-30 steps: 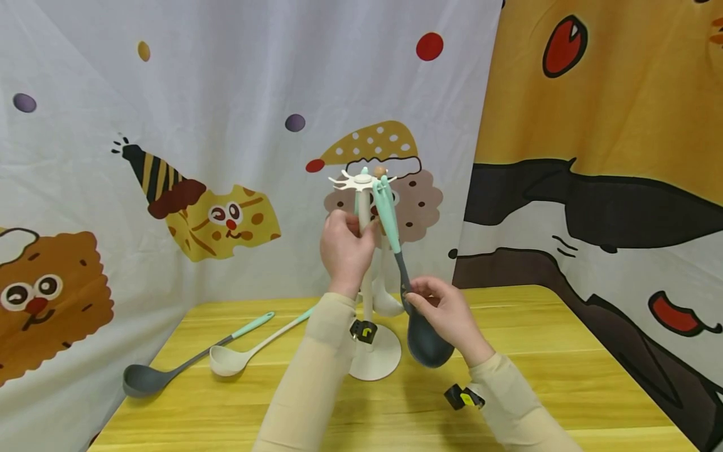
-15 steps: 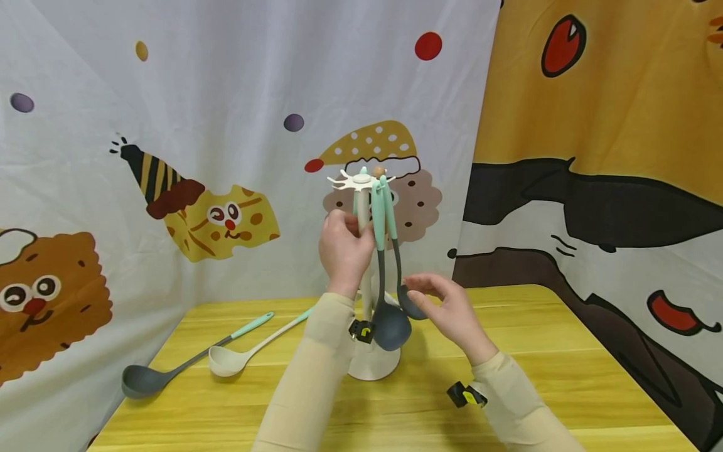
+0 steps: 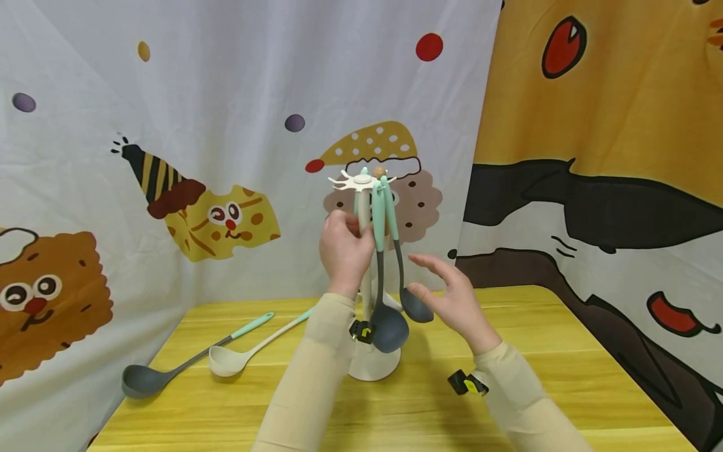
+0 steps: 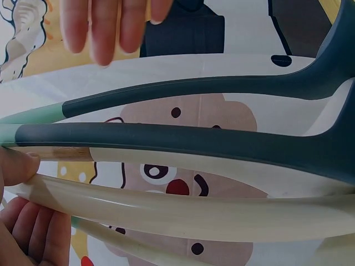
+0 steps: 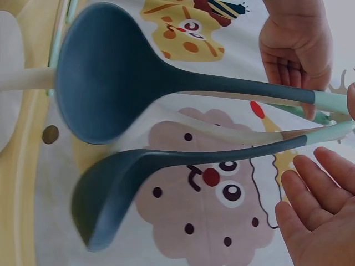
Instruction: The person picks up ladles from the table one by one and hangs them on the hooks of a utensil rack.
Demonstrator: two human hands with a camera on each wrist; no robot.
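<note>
A cream utensil stand (image 3: pixel 374 365) stands upright, topped by a ring of hooks. My left hand (image 3: pixel 346 251) grips its pole (image 4: pixel 194 216), the thumb and curled fingers around it. From the hooks hang two dark ladles with mint handles: the front ladle (image 3: pixel 390 329) in front of the pole, the other ladle (image 3: pixel 417 306) just right of it. My right hand (image 3: pixel 452 301) is beside that second ladle, fingers extended and apart, holding nothing; in the right wrist view its fingers (image 5: pixel 310 191) lie near the handles. A pale utensil hangs behind, mostly hidden.
On the wooden table (image 3: pixel 508 376), left of the stand, lie a dark grey ladle (image 3: pixel 144 381) and a cream ladle (image 3: pixel 228 362), both with mint handles. A printed cloth (image 3: pixel 237 81) hangs behind the table.
My right hand has let go of the front ladle, which has swung left to hang before the pole. The right hand's fingers have spread. My left hand stays on the pole.
</note>
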